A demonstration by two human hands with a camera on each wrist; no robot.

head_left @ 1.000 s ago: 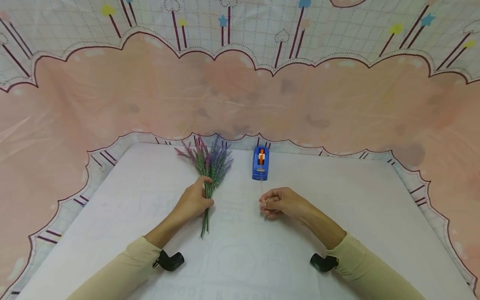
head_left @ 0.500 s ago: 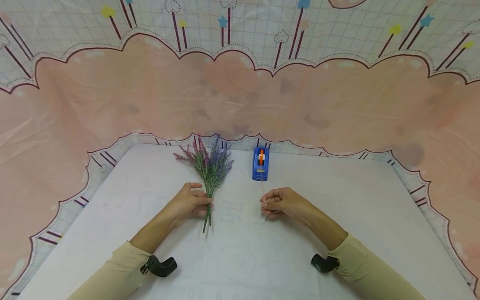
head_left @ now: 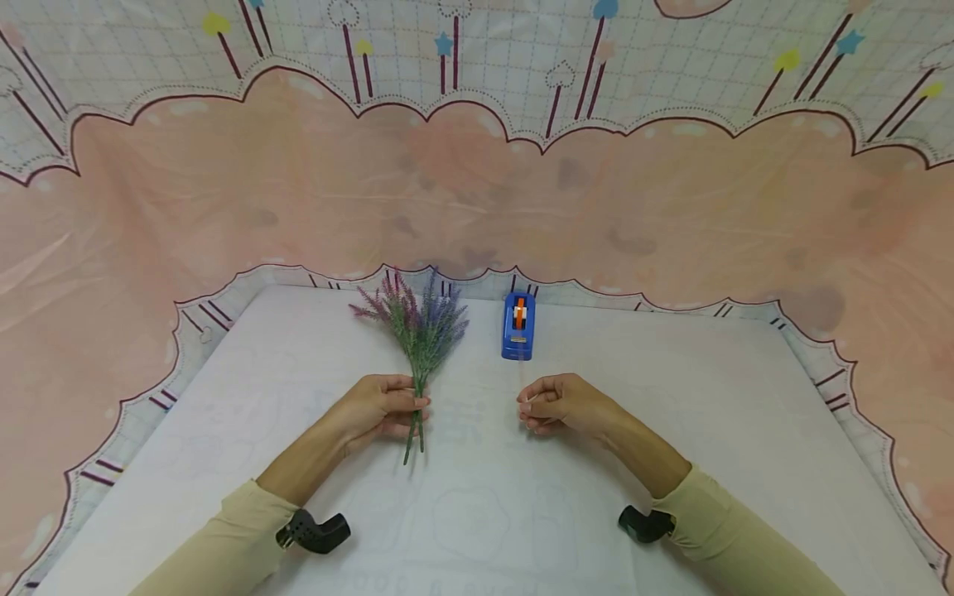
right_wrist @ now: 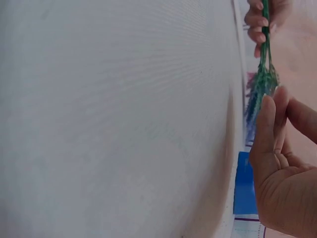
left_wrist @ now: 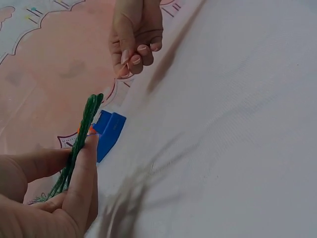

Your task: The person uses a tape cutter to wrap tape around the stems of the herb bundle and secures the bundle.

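Observation:
My left hand (head_left: pixel 376 410) pinches the green stems of a bunch of lavender sprigs (head_left: pixel 421 335), between thumb and fingers. Its pink and purple flower heads point to the far side of the table, and the stem ends stick out below the hand. In the left wrist view the stems (left_wrist: pixel 85 119) rise past the fingertips. To the right, a blue tape dispenser (head_left: pixel 517 327) with an orange hub stands near the far edge. From its front runs a faint strip of clear tape (head_left: pixel 521 372), whose end my right hand (head_left: pixel 570 404) pinches between thumb and fingers.
A white-covered table (head_left: pixel 671 389) lies under both hands. Beyond it hangs a peach cloth (head_left: pixel 462 199) printed with cloud edges and little sticks. Each sleeve has a black wrist camera (head_left: pixel 324 532) near its cuff.
My left hand has moved nearer and regripped the lavender lower on the stems; the bunch has shifted slightly. My right hand has stayed in place with the tape.

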